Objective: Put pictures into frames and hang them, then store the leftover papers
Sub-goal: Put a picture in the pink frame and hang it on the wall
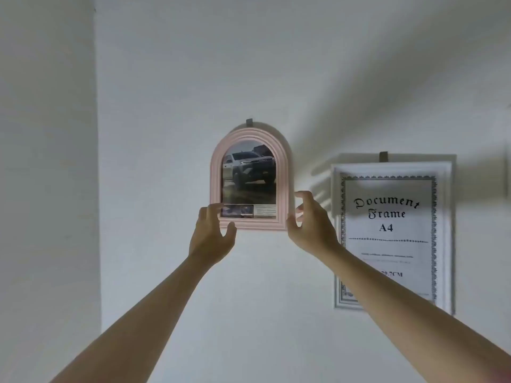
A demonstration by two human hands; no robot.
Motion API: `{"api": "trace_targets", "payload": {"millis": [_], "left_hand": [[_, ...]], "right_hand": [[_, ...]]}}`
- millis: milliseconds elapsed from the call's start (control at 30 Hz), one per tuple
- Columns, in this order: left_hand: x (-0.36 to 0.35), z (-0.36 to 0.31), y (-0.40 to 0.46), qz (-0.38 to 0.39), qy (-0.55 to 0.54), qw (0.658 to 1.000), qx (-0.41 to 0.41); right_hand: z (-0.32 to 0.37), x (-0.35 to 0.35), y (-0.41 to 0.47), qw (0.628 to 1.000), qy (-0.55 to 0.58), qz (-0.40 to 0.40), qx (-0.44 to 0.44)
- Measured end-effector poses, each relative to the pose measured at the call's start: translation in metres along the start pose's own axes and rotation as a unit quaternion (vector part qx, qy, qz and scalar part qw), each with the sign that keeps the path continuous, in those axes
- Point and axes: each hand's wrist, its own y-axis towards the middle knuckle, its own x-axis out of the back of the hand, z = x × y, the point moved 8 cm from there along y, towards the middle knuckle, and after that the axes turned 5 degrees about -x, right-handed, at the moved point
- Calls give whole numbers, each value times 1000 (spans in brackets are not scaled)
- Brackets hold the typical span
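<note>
Pink arched frame [250,178], fitted with a picture [249,179] of a white car, was seen hanging on the white wall [179,78] from a small dark hook [249,122]. Its lower left corner was held by the left hand [211,233], fingers curled over the front and thumb under the bottom edge. The lower right corner was gripped by the right hand [311,219] in the same curled manner. A white rectangular frame [392,236], holding a "Document Frame A4" sheet, was hung from a second hook [383,157] just to the right.
</note>
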Motion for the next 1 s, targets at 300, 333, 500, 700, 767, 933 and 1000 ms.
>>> {"api": "trace_targets", "payload": {"millis": [300,333,500,700,767,933,1000], "left_hand": [[-20,87,32,90,-239,960,114],[-22,89,34,84,-260,955,114],[-17,89,44,57,-260,962,59],[-4,81,50,68,-275,959,26],[4,72,47,67,-274,959,10],[20,44,25,99,-276,956,0],[22,34,9,129,-284,950,18]], "right_hand": [[-12,-38,17,995,-36,-91,-6],[-12,-40,19,995,-29,-94,-8],[-9,-44,25,995,-12,-103,-3],[-4,-38,25,995,-8,-95,1],[-3,-31,22,995,-4,-98,-7],[5,-10,0,994,11,-106,5],[3,3,-14,992,26,-121,10]]}}
